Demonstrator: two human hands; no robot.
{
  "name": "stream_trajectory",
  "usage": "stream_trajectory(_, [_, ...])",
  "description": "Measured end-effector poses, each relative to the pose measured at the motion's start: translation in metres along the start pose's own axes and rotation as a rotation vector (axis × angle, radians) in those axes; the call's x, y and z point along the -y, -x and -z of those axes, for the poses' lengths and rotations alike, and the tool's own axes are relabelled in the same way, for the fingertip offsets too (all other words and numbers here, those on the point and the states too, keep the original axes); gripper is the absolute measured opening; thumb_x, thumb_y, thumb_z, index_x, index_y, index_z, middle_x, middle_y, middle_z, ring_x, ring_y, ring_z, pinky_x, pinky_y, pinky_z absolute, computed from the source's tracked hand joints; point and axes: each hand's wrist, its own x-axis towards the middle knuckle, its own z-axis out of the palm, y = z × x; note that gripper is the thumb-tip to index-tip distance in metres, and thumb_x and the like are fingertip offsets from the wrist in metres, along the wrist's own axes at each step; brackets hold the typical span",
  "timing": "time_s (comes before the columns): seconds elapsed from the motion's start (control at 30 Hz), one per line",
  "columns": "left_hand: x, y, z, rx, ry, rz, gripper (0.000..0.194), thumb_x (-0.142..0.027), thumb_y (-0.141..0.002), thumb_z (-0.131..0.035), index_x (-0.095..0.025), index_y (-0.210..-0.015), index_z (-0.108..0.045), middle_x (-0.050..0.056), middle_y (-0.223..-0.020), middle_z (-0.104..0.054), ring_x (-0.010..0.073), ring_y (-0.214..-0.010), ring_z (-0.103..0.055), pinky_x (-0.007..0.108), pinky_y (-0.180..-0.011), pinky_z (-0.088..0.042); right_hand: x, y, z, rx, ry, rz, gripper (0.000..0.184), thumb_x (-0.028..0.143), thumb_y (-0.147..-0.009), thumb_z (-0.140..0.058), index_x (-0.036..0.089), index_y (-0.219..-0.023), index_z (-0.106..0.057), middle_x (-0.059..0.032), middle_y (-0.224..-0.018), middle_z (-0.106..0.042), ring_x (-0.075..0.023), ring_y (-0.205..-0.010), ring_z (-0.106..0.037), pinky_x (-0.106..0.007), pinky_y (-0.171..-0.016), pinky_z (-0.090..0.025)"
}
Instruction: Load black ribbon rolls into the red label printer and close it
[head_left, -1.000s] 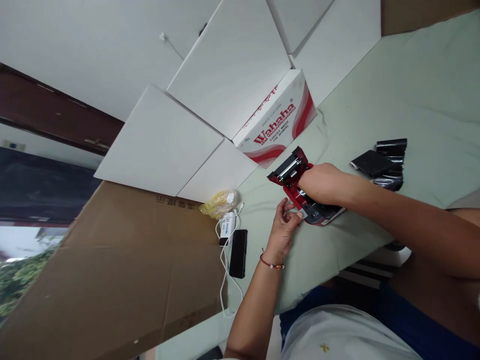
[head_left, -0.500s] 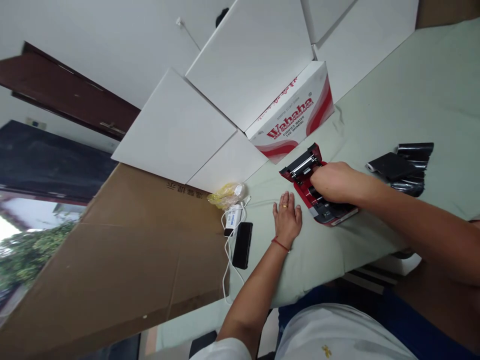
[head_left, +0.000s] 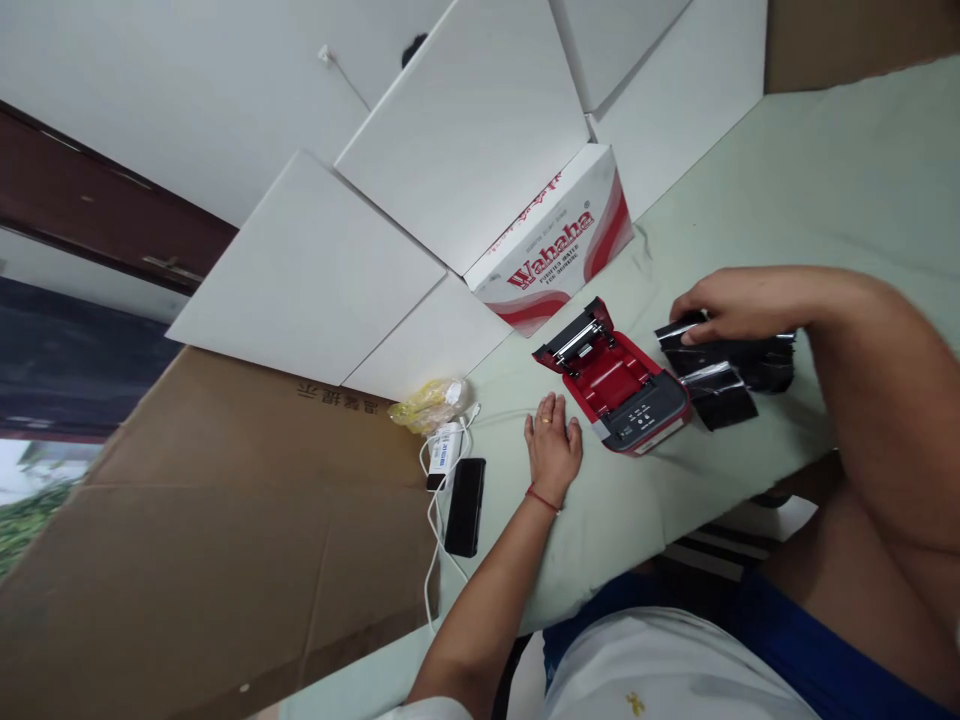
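Note:
A small red printer (head_left: 619, 385) lies on the pale green table (head_left: 825, 180) with its lid swung open and its red bay showing. My left hand (head_left: 553, 445) rests flat on the table just left of it, fingers stretched out, holding nothing. My right hand (head_left: 724, 303) is to the printer's right, fingers closed on a shiny black plastic bag (head_left: 716, 365) that lies beside the printer.
A red-and-white Wahaha carton (head_left: 559, 240) stands behind the printer among white boards (head_left: 315, 270). A black phone (head_left: 465, 507), a white charger with cable (head_left: 444, 450) and a yellow wrapper (head_left: 429, 404) lie left of my left hand. Brown cardboard (head_left: 210, 540) spreads at far left.
My right hand left the printer and moved right to grip the black bag, dragging it closer. My left hand let go of the printer and lies flat on the table.

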Motion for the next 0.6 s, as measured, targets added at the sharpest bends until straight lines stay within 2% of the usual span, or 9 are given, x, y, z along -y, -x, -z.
stream_trajectory(0.1, [0.0,0.0,0.0,0.0,0.004,0.004,0.054,-0.03,-0.107,-0.043,-0.019,-0.159,-0.052,0.015,-0.17,-0.048,0.0276,-0.161,-0.041,0.059,-0.134,-0.026,0.007,-0.029,-0.021,0.066,0.088,-0.023,0.029,0.025,-0.091,-0.067,0.019,-0.117,-0.078,-0.0121,-0.106,-0.078,-0.0249,-0.088,-0.067,-0.036,-0.076,-0.046])
stream_trajectory(0.2, [0.0,0.0,0.0,-0.004,0.005,0.004,0.054,-0.03,-0.107,-0.043,-0.019,-0.158,-0.053,0.016,-0.169,-0.05,0.0278,-0.16,-0.042,0.058,-0.134,-0.027,0.024,-0.04,-0.033,0.091,0.134,-0.105,0.037,0.017,-0.085,-0.065,0.02,-0.119,-0.08,-0.0151,-0.111,-0.078,-0.0271,-0.089,-0.067,-0.037,-0.076,-0.046])
stream_trajectory(0.27, [0.0,0.0,0.001,-0.008,0.006,0.003,0.053,-0.03,-0.107,-0.044,-0.02,-0.158,-0.054,0.016,-0.168,-0.051,0.028,-0.16,-0.043,0.059,-0.134,-0.028,0.03,-0.036,-0.031,0.081,0.133,-0.162,0.045,0.013,-0.083,-0.063,0.02,-0.124,-0.079,-0.0163,-0.116,-0.078,-0.0272,-0.091,-0.067,-0.037,-0.076,-0.047])
stream_trajectory(0.33, [0.0,0.0,0.001,-0.012,0.007,0.001,0.053,-0.031,-0.106,-0.044,-0.02,-0.157,-0.054,0.016,-0.167,-0.052,0.0282,-0.159,-0.043,0.059,-0.133,-0.029,0.026,-0.026,-0.02,0.026,0.115,-0.163,0.05,0.013,-0.086,-0.061,0.022,-0.133,-0.076,-0.014,-0.123,-0.077,-0.0247,-0.098,-0.067,-0.034,-0.082,-0.048])
stream_trajectory(0.4, [0.0,0.001,0.001,-0.021,0.007,-0.001,0.052,-0.031,-0.106,-0.044,-0.018,-0.156,-0.055,0.017,-0.167,-0.052,0.0284,-0.158,-0.044,0.058,-0.133,-0.03,0.01,-0.011,-0.006,-0.082,0.119,-0.203,0.049,0.016,-0.091,-0.058,0.024,-0.137,-0.074,-0.0124,-0.129,-0.075,-0.024,-0.106,-0.066,-0.034,-0.087,-0.046])
stream_trajectory(0.5, [0.0,0.001,0.0,-0.041,0.009,-0.01,0.051,-0.03,-0.106,-0.045,-0.017,-0.154,-0.057,0.017,-0.166,-0.053,0.0287,-0.157,-0.046,0.058,-0.132,-0.031,-0.029,0.01,0.01,-0.234,0.146,-0.476,0.044,0.022,-0.096,-0.057,0.024,-0.136,-0.074,-0.0153,-0.135,-0.072,-0.0272,-0.111,-0.065,-0.037,-0.084,-0.043])
stream_trajectory(0.53, [0.001,0.001,0.0,-0.047,0.012,-0.013,0.051,-0.029,-0.106,-0.045,-0.017,-0.154,-0.057,0.018,-0.165,-0.054,0.0289,-0.157,-0.046,0.058,-0.132,-0.032,-0.042,0.015,0.011,-0.236,0.148,-0.546,0.043,0.024,-0.096,-0.059,0.023,-0.137,-0.075,-0.0162,-0.135,-0.072,-0.0269,-0.111,-0.065,-0.037,-0.083,-0.042])
stream_trajectory(0.6, [0.001,0.001,0.0,-0.054,0.018,-0.016,0.051,-0.029,-0.105,-0.045,-0.017,-0.154,-0.057,0.018,-0.165,-0.054,0.0296,-0.156,-0.047,0.059,-0.131,-0.032,-0.065,0.02,0.008,-0.213,0.142,-0.549,0.043,0.025,-0.095,-0.064,0.018,-0.136,-0.076,-0.0169,-0.131,-0.074,-0.0232,-0.109,-0.065,-0.035,-0.083,-0.04])
